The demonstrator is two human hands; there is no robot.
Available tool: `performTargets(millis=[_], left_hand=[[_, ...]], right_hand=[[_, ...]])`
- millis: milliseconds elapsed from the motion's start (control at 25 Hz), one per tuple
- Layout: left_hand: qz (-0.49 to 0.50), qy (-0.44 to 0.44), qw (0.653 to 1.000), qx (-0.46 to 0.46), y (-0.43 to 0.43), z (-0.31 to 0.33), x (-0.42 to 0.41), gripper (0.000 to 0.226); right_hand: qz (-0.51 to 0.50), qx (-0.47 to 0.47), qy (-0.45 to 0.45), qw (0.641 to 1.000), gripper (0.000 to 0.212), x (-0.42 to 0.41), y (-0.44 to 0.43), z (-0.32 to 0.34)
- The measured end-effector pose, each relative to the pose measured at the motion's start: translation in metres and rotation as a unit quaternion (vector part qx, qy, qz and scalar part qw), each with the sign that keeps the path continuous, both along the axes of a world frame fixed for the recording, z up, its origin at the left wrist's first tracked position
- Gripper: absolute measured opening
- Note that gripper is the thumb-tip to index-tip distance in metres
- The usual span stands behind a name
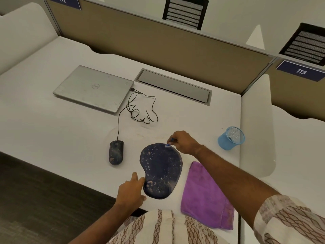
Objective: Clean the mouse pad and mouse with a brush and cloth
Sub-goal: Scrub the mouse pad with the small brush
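Mouse pad point(161, 171), dark blue and speckled, lies near the front edge of the white counter point(52, 138). Mouse point(116, 152) sits just left, purple cloth point(205, 196) just right. Right hand point(182, 141) pinches a small blue brush point(168, 144) at the pad's far edge. Left hand point(131, 191), fingers straight, touches its near-left edge. Closed laptop point(93, 88) and tan partition point(140, 41) behind; mesh cup point(231, 138) by the right edge. Counter stretches wide left of the mouse.

Your mouse pad point(161, 170) looks matt and speckled, and the cloth point(205, 196) is soft, fuzzy purple fabric. The laptop point(94, 88) has a scuffed brushed-metal lid; the cup point(231, 138) is blue wire mesh.
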State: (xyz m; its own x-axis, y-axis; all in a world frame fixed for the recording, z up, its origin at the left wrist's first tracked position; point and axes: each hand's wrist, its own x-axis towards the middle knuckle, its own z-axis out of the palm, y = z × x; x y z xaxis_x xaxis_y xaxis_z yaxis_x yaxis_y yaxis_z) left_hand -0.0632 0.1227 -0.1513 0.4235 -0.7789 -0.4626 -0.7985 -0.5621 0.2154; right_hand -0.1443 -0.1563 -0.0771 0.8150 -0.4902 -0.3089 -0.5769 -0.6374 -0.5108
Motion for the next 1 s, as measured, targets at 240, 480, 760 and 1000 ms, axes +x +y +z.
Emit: performTargets(millis=[240, 480, 760, 1000], left_hand=[[0.011, 0.009, 1.0, -0.006, 0.001, -0.004, -0.001, 0.062], [0.011, 0.007, 1.0, 0.0, -0.001, -0.005, 0.0, 0.062], [0.012, 0.009, 1.0, 0.003, -0.001, -0.005, 0.0, 0.062], [0.007, 0.004, 1.0, 0.005, -0.001, -0.002, -0.002, 0.061]], right_hand=[[0.033, -0.011, 0.059, 0.998, 0.017, -0.002, 0.003, -0.013], [0.069, -0.053, 0.136, 0.987, 0.021, -0.003, -0.012, -0.005], [-0.007, 0.035, 0.002, 0.999, 0.014, 0.01, 0.012, -0.011], [0.04, -0.023, 0.096, 0.994, 0.016, -0.002, 0.0, -0.018]])
